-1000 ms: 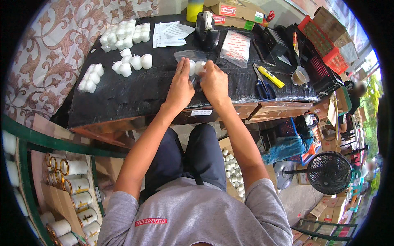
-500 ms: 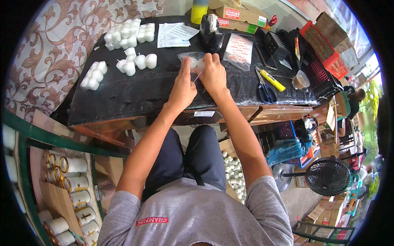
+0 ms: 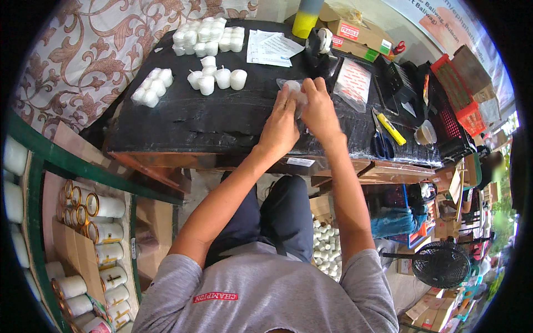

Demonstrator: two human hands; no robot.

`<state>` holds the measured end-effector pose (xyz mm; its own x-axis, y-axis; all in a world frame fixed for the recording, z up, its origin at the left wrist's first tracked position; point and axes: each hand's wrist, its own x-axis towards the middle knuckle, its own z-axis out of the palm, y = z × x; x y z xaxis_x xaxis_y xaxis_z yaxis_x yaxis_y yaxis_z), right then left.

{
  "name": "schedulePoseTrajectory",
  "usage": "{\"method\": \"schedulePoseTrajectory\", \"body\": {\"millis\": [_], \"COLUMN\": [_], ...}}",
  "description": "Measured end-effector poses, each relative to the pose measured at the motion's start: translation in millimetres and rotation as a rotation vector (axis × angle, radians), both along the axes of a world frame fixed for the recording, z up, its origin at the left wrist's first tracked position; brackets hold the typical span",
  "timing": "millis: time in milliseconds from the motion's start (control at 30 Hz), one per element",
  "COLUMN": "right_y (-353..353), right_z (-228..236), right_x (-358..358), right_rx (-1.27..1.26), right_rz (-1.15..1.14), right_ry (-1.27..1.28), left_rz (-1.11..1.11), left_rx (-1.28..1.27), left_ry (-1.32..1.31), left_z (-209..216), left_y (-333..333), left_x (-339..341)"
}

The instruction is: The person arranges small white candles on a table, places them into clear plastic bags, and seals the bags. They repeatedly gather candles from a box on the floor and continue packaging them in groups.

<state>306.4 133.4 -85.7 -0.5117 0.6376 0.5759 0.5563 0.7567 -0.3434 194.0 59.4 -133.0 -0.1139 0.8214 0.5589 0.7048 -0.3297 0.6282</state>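
Observation:
My left hand and my right hand meet over the black-covered table, both closed on a clear plastic bag. White candles show through its film at the far end; the fingers hide much of the rest. To the left of the bag stand several loose white votive candles, some with wicks showing. Farther left lies a wrapped pack of candles. Behind them is a pile of similar wrapped packs.
Right of my hands lie a plastic-wrapped packet, blue-handled scissors, a yellow cutter and a plastic cup. A tape dispenser and papers sit farther back. Shelved candles stand lower left, a fan lower right.
The whole view has shifted, so the table's things appear farther right. Both hands still grip the bag; their fingers have changed position around it, with the right fingers more bent.

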Motion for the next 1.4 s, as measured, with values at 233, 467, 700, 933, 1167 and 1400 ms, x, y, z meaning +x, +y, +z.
{"method": "schedulePoseTrajectory", "body": {"millis": [233,467,700,933,1167,1400], "right_y": [-22,35,68,61,77,52], "right_z": [89,77,51,47,49,54], "right_x": [-2,-152,-210,-211,-198,-199], "right_rx": [0.011,-0.178,-0.259,-0.208,-0.244,0.089], "right_rz": [0.362,0.586,0.466,0.298,0.265,0.424], "right_ry": [-0.205,-0.189,-0.325,-0.398,-0.253,0.085], "left_rz": [0.008,-0.075,-0.173,-0.077,-0.219,-0.114], "left_rx": [0.044,-0.090,0.036,0.126,-0.081,0.100], "left_ry": [0.024,-0.037,-0.202,-0.075,-0.374,-0.143], "left_z": [2,-4,-3,-6,12,-9], "left_y": [-9,8,-5,1,-5,3], "left_x": [-1,2,-3,-4,-5,-4]}}
